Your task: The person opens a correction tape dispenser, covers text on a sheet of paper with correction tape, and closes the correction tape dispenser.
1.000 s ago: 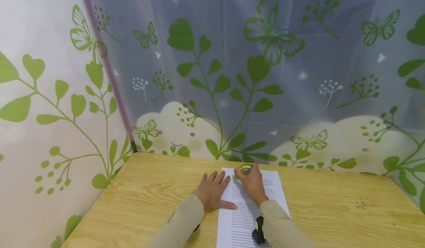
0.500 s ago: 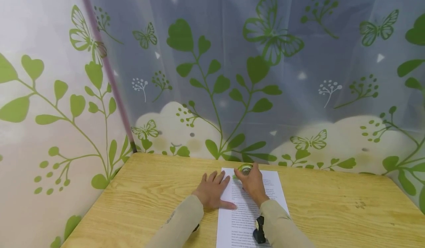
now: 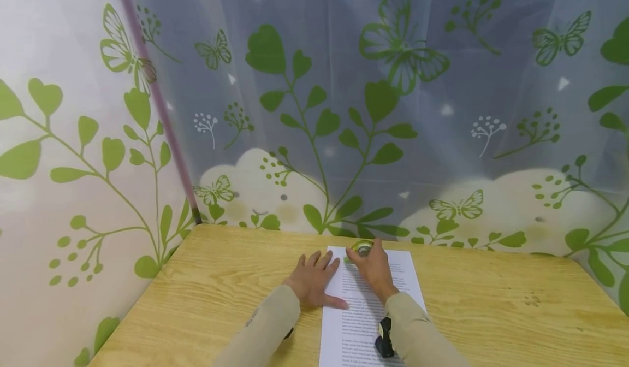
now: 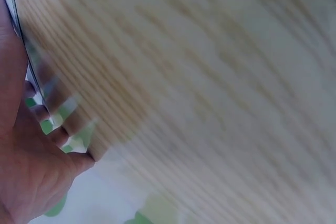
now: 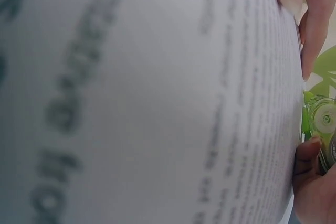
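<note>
A printed sheet of paper [image 3: 333,331] lies on the wooden table, its far edge close to the table's back edge. My left hand [image 3: 313,284] rests with fingers spread, fingertips and thumb on the sheet's left margin. Near the top of the page, my right hand [image 3: 376,270] grips a green, see-through correction tape [image 3: 362,247] between thumb and fingers. In the right wrist view its round reel and casing show beside the thumb; the correction tape [image 5: 321,116] has its green tip end at the paper. The left wrist view shows the left hand [image 4: 37,171] against the tabletop.
The wooden table [image 3: 226,279] spreads to both sides of the sheet. Behind it hangs a blue-grey curtain [image 3: 339,83] printed with leaves and butterflies, and a pale one [image 3: 64,203] borders the left. A black strap piece [image 3: 385,337] is at the right wrist.
The head view has tilted very slightly. Both hands, the correction tape and the sheet keep practically the same places.
</note>
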